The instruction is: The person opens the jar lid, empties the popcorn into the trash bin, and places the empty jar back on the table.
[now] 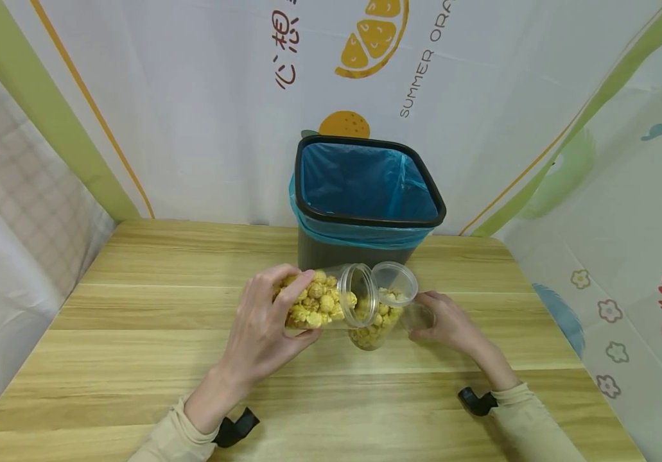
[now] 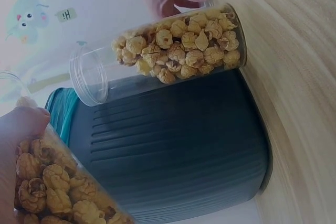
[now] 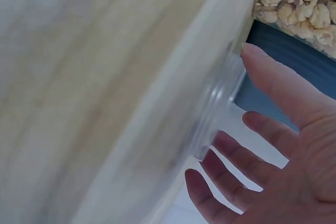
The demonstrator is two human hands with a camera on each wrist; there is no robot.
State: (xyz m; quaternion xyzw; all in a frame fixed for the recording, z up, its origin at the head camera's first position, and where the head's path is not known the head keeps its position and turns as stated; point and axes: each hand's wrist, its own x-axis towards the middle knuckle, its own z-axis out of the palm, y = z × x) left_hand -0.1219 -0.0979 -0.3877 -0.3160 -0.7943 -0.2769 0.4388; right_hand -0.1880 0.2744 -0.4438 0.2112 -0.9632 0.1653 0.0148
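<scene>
My left hand point(image 1: 258, 324) grips a clear plastic jar point(image 1: 314, 305) of yellow popcorn balls, tipped on its side with its open mouth toward the right. Just beyond that mouth, a second clear jar point(image 1: 370, 335) stands upright and uncapped on the table. Its popcorn point(image 2: 181, 48) reaches partway up the walls in the left wrist view. To the right of it, a clear round lid point(image 1: 416, 317) lies at the tabletop. My right hand point(image 1: 449, 323) holds the lid at its edges, thumb on one side and fingers on the other.
A dark bin point(image 2: 178, 145) with a black rim and blue liner point(image 1: 365, 183) stands right behind the jars. The wood-grain table point(image 1: 151, 321) stretches to both sides. Printed white curtains point(image 1: 203, 115) hang at the back and sides.
</scene>
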